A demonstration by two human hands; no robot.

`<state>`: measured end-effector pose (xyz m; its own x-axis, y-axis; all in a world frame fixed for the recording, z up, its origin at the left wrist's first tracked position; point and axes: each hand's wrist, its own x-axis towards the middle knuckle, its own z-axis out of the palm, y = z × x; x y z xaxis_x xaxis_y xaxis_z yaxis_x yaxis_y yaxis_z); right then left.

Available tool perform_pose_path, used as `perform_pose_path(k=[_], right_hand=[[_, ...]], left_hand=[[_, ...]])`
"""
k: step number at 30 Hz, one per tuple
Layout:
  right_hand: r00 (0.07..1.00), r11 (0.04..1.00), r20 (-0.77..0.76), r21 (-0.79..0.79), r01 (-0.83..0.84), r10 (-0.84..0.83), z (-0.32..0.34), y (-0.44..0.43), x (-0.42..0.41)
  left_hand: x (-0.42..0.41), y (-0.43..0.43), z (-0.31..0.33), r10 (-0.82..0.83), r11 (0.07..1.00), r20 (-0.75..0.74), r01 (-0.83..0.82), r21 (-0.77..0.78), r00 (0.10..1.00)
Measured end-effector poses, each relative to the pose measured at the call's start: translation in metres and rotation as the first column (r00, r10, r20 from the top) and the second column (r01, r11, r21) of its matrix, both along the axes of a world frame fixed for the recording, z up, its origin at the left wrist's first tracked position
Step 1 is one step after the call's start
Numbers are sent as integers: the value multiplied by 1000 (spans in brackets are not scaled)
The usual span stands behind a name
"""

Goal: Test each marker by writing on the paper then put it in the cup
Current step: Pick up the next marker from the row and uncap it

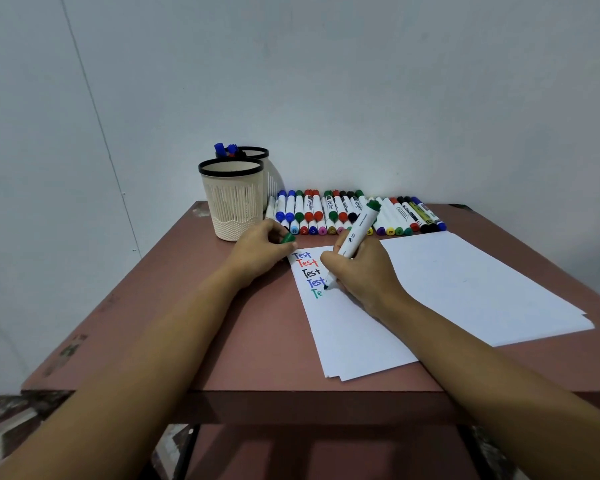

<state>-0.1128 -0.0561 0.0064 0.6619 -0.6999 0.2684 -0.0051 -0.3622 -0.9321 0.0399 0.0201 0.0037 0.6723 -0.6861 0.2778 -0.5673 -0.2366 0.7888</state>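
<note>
While on smooth paper [354,341], cylindrical marker [358,233] in right grip [362,273].

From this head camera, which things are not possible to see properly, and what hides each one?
- Rear cup: head view. The front cup covers its body, so the markers inside cannot be counted.
- Green cap: fingers of the left hand cover most of it.
- Printing on the row of markers: too small to read.
- Paper right of the green "Te": hidden by the right hand holding the green marker.
</note>
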Motion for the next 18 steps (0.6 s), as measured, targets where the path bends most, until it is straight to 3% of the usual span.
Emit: perform_pose_path(k=[13,18], right_hand=[[999,1000,-54,-4,-10,10,-1,-1,2],[1000,999,2,50,15,-15,-2,-4,3]], left_hand=[[-1,-1,0,0,1000,0,0,-1,1000],[0,0,0,-6,1000,-2,6,6,1000]])
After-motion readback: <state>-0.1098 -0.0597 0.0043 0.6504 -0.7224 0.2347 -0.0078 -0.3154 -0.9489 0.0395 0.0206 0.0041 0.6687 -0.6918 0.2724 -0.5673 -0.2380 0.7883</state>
